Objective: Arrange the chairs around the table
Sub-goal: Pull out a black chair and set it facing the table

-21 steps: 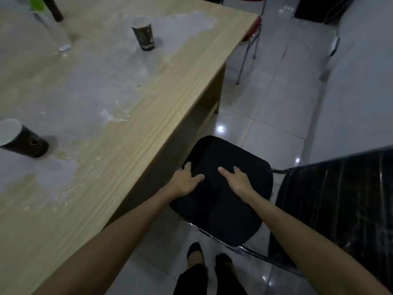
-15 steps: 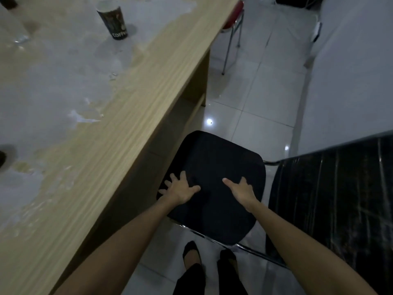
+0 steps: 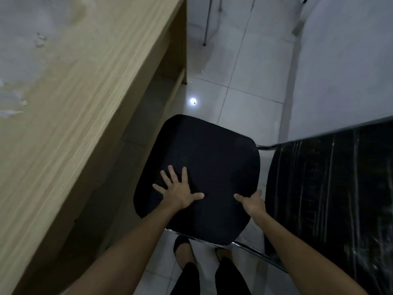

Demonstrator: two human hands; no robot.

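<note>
1. While our left hand (image 3: 179,193) lies flat and open, fingers spread, on the black seat (image 3: 204,167), our right hand (image 3: 253,204) sits at the seat's right edge with the thumb on top and the fingers curled over the side, gripping it.
2. We hold both hands on the nearer half of the seat, well apart, forearms reaching in from the bottom of the view.
3. We see the chair's seat just beside the counter (image 3: 70,103), its left edge close to the counter's side; whether they touch, we cannot tell.
4. We see a chrome frame tube (image 3: 253,251) running under the seat's near edge and off to the right.
5. Just right of the seat stands a glossy black panel (image 3: 331,199) with vertical streaks; we cannot tell whether it is the chair's back or a separate piece.
6. Below the seat's near edge we see our two feet in dark flat shoes (image 3: 182,250) on the pale tiled floor (image 3: 251,111).
7. On the floor beyond the seat a small bright light reflection (image 3: 193,101) shows.
8. At the top, thin metal legs (image 3: 207,22) of another chair stand on the tiles, well apart from ours.
9. We see pale, worn patches on the counter's wooden top at left.
</note>
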